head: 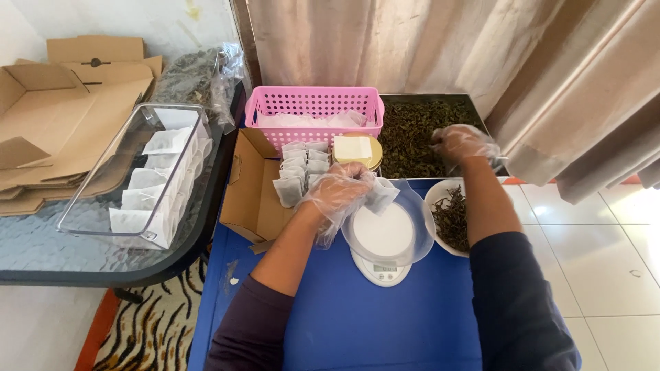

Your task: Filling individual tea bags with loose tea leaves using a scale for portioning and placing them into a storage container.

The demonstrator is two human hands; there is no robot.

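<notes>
**Soft bag in one hand, loose leaf under the other**

Your sleeved forearms fill the near edge, reaching over a blue table cover toward the white scale, which serves as landmark here. Far left of the scale, flattened cardboard lies on a glass table beside a clear bin of filled sachets. Just left of the scale stands an open carton with empty bags in a row; behind it sits a pink basket.

Your left hand, in a loose plastic glove, is closed around a small white filter bag above the scale's clear dish. It looks nearly weightless, limp and easy to tear, so pinch it by the rim, not the body; the glove film may slip on it.

Behind and right of the scale, your right hand digs into the steel tray of dried leaves; whether the fingers hold a pinch, you cannot tell. Leaves look brittle and light. A white bowl holds more just right of the scale.

Curtains hang behind; white tiled floor lies right, a striped rug left.
</notes>
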